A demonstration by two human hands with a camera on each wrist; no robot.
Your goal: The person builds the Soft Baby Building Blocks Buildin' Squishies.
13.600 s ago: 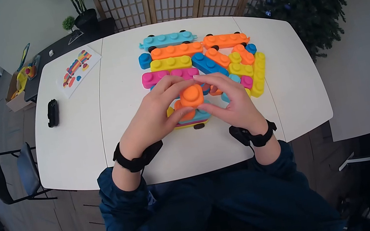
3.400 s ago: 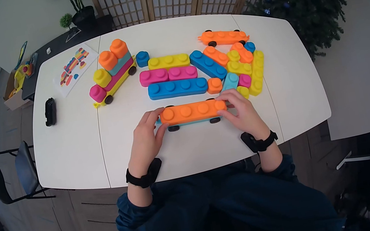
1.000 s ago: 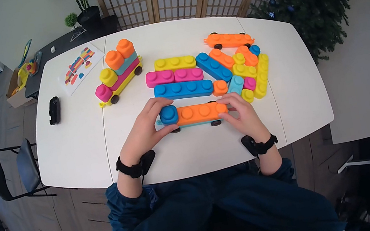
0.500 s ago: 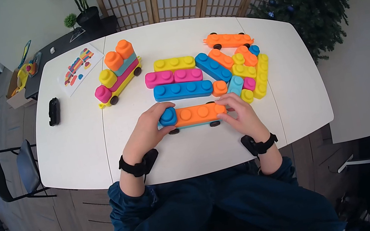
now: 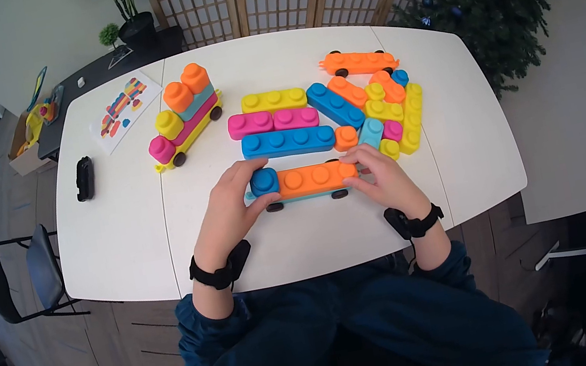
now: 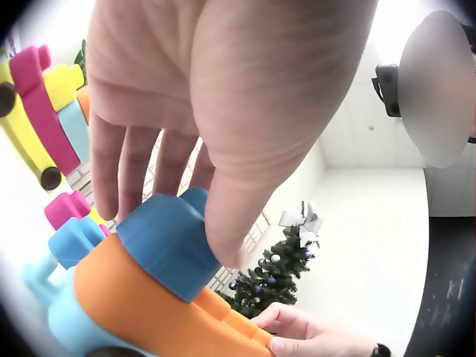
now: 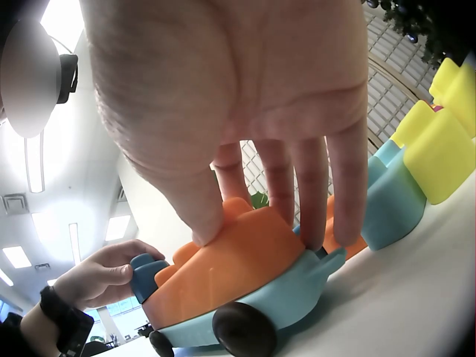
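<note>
My left hand (image 5: 230, 202) pinches a small blue toy brick (image 5: 264, 181) between thumb and fingers. In the left wrist view this blue brick (image 6: 167, 242) sits on one end of a long orange brick (image 6: 123, 286). At the other end, my right hand (image 5: 390, 180) grips the orange brick (image 5: 321, 176), thumb on the near side and fingers on the far side. Below it, the right wrist view shows a light blue wheeled base (image 7: 290, 294) with black wheels, standing on the white table (image 5: 304, 247).
Behind the hands lie a long blue brick (image 5: 287, 142), pink bricks (image 5: 250, 124) and a yellow brick (image 5: 274, 101). Several mixed bricks sit at right near an orange wheeled base (image 5: 359, 62). At left are a stacked yellow car (image 5: 195, 128), a picture sheet (image 5: 125, 109) and a black case (image 5: 84, 179).
Since the first frame, the stacked car has moved to the left, and the long orange brick has come onto the light blue base. The blue brick was later added on its left end.
</note>
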